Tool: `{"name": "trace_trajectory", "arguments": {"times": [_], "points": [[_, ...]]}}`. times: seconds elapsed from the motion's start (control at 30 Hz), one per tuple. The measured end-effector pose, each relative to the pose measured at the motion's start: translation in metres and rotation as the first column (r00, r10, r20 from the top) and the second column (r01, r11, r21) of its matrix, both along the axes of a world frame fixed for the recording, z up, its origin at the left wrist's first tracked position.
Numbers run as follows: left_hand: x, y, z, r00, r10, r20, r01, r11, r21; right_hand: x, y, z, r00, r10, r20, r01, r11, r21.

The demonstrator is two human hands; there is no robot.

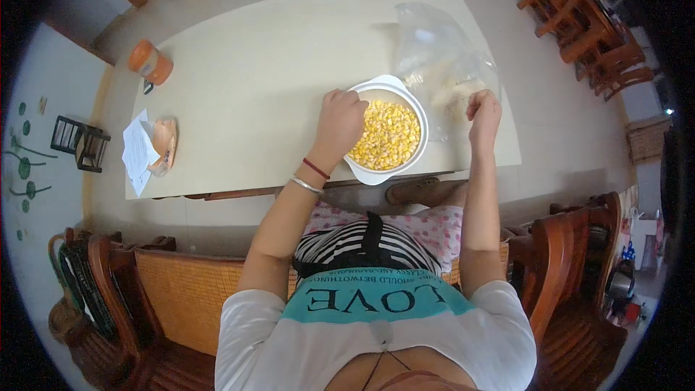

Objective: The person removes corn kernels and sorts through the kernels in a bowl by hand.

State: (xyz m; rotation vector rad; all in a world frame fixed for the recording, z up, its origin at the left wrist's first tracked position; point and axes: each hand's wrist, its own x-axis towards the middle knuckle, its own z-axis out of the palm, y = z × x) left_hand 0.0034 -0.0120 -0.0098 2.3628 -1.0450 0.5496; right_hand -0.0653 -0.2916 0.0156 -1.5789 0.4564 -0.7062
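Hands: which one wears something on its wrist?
The left hand, by the white bowl, wears a red band and silver bangle; the right hand has a bare wrist.

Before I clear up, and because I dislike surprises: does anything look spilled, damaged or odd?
I see no spill or damage: the yellow kernels lie inside the white pot. At most, the clear plastic bag beside it looks rumpled, a bit untidy.

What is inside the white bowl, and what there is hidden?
Yellow corn kernels lie in the white bowl, their top layer showing. Whatever lies beneath them is covered, and the left hand hides part of the rim.
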Motion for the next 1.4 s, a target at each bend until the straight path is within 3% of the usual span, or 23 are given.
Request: {"name": "trace_trajectory", "arguments": {"times": [0.07, 0.1, 0.2, 0.3, 0.4, 0.5, 0.63, 0.73, 0.9, 1.03, 1.1, 1.2, 1.3, 1.4], "points": [[-0.001, 0.000, 0.003, 1.000, -0.020, -0.006, 0.021, 0.998, 0.054, 0.006, -0.033, -0.021, 0.990, -0.066, -0.124, 0.062, 0.997, -0.039], [-0.003, 0.001, 0.005, 1.000, -0.027, -0.011, 0.028, 0.996, 0.082, 0.008, -0.054, -0.036, 0.958, -0.140, -0.252, 0.077, 0.967, -0.244], [-0.005, 0.002, 0.012, 0.996, -0.075, -0.043, 0.079, 0.991, 0.106, 0.007, -0.059, -0.030, 0.864, -0.179, -0.471, -0.093, 0.862, -0.499], [-0.001, 0.000, 0.011, 0.996, -0.091, -0.009, 0.090, 0.958, 0.273, 0.011, -0.057, -0.051, 0.911, -0.357, -0.207, 0.039, 0.574, -0.818], [0.001, -0.002, 0.011, 0.994, -0.111, 0.010, 0.100, 0.923, 0.372, 0.007, -0.043, -0.042, 0.921, -0.342, -0.189, 0.044, 0.570, -0.820], [0.001, -0.009, 0.016, 0.994, -0.056, -0.093, 0.090, 0.903, 0.421, 0.005, -0.015, -0.022, 0.940, -0.315, -0.129, 0.100, 0.619, -0.779], [0.005, -0.021, 0.007, 0.994, 0.000, -0.112, 0.054, 0.880, 0.472, 0.002, 0.030, 0.000, 0.985, -0.171, 0.003, 0.141, 0.805, -0.576], [0.007, -0.025, 0.003, 0.991, -0.008, -0.134, 0.074, 0.868, 0.492, 0.002, 0.060, -0.001, 0.999, 0.030, 0.022, -0.023, 0.958, -0.285], [0.001, -0.018, 0.013, 0.981, -0.014, -0.194, 0.086, 0.927, 0.366, 0.003, 0.098, 0.006, 0.964, 0.258, -0.059, -0.259, 0.966, -0.014], [-0.006, -0.008, 0.020, 0.953, -0.080, -0.294, 0.109, 0.990, 0.085, 0.009, 0.110, 0.003, 0.941, 0.336, -0.036, -0.330, 0.938, 0.110], [-0.008, -0.005, 0.027, 0.933, -0.040, -0.359, 0.041, 0.999, -0.005, 0.011, 0.113, -0.003, 0.935, 0.353, -0.020, -0.345, 0.924, 0.167], [-0.012, 0.000, 0.034, 0.763, -0.120, -0.635, -0.196, 0.893, -0.404, 0.012, 0.114, -0.006, 0.932, 0.361, -0.003, -0.352, 0.909, 0.224], [-0.009, 0.001, 0.031, 0.817, -0.145, -0.559, -0.202, 0.835, -0.512, 0.012, 0.114, -0.004, 0.927, 0.375, -0.018, -0.363, 0.907, 0.214], [-0.006, -0.002, 0.024, 0.787, -0.243, -0.567, -0.147, 0.818, -0.555, 0.014, 0.113, -0.010, 0.886, 0.462, -0.041, -0.446, 0.873, 0.200]]}}
